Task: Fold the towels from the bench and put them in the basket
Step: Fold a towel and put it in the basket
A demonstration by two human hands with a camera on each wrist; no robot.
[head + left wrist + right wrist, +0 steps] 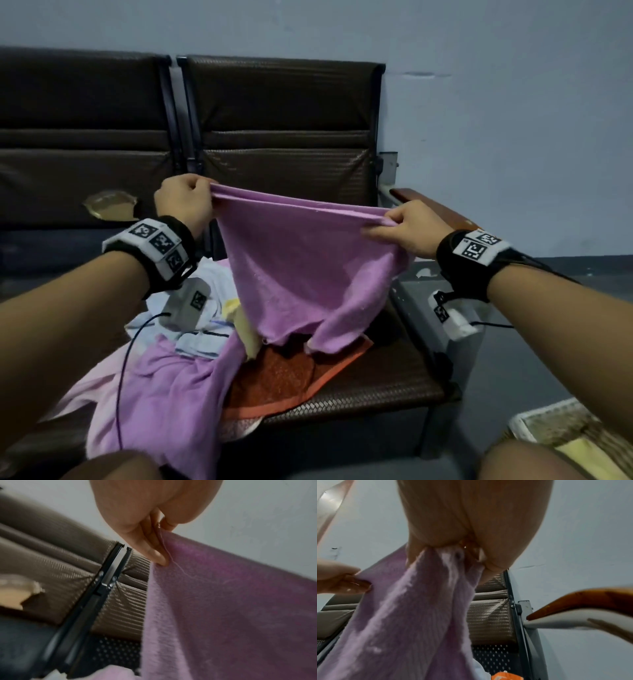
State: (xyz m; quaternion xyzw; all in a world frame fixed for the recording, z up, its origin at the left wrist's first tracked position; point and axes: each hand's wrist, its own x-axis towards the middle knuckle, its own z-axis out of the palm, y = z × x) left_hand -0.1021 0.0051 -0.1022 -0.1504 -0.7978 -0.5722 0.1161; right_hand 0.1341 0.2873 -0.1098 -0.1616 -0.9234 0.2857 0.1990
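A purple towel (301,260) hangs stretched between both hands above the bench seat (376,383). My left hand (186,202) grips its upper left corner, and the left wrist view shows the fingers (150,543) pinching the towel (231,608) edge. My right hand (400,228) grips the upper right corner, with the cloth (419,608) bunched in its fist (471,555). The towel's lower edge droops onto a pile: another purple towel (164,404), an orange towel (284,377), a yellow one (245,325) and a pale blue one (202,308). A basket (548,428) stands at the lower right.
The brown padded bench backrest (281,120) rises behind the towels, with a torn patch (109,205) on the left seat back. A wooden armrest (428,202) juts out on the right, just behind my right hand. My knees fill the bottom edge.
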